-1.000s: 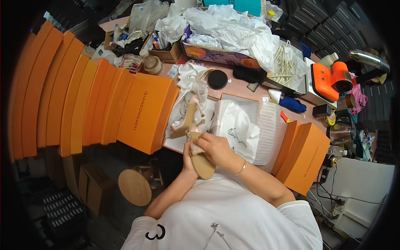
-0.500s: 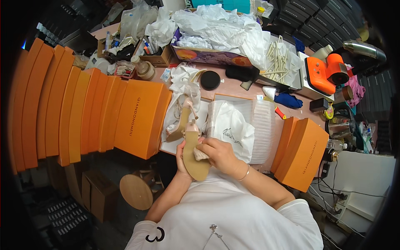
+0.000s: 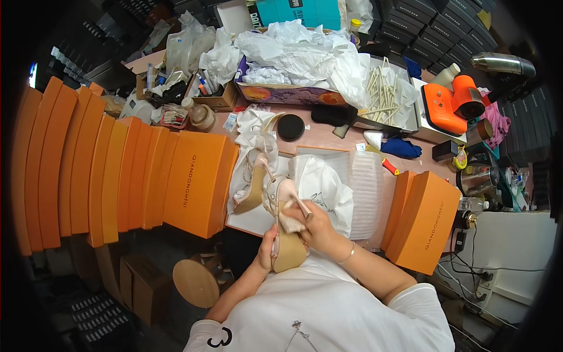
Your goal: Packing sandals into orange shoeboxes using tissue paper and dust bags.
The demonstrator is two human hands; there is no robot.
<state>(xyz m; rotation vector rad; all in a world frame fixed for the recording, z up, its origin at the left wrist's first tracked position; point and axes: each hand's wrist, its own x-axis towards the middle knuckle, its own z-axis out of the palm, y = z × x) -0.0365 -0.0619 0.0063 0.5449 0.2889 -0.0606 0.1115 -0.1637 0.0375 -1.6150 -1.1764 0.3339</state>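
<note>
My left hand (image 3: 267,249) is closed around the front part of a high-heeled sandal (image 3: 288,256) with a tan sole and a pinkish heel. Its sole faces up, and the thin heel points toward the lower right. Pinched in my right hand (image 3: 324,230) is a crumpled off-white cloth (image 3: 291,224), pressed against the sandal near the arch, below the heel. Part of my right hand is behind the heel. A matching sandal (image 3: 253,195) lies on its side on white tissue (image 3: 243,154), just beyond my left hand.
An open shoebox (image 3: 251,224) with printed white wrapping (image 3: 316,176) lies under the sandals. Orange shoeboxes (image 3: 196,182) line the left; more orange boxes (image 3: 425,220) stand right. Behind are a black round lid (image 3: 291,127), a box of white tissue (image 3: 293,94) and an orange device (image 3: 443,105).
The sandal has been tilted, so its heel now points to the lower right instead of away. My right hand with the cloth has shifted from the front sole to the arch.
</note>
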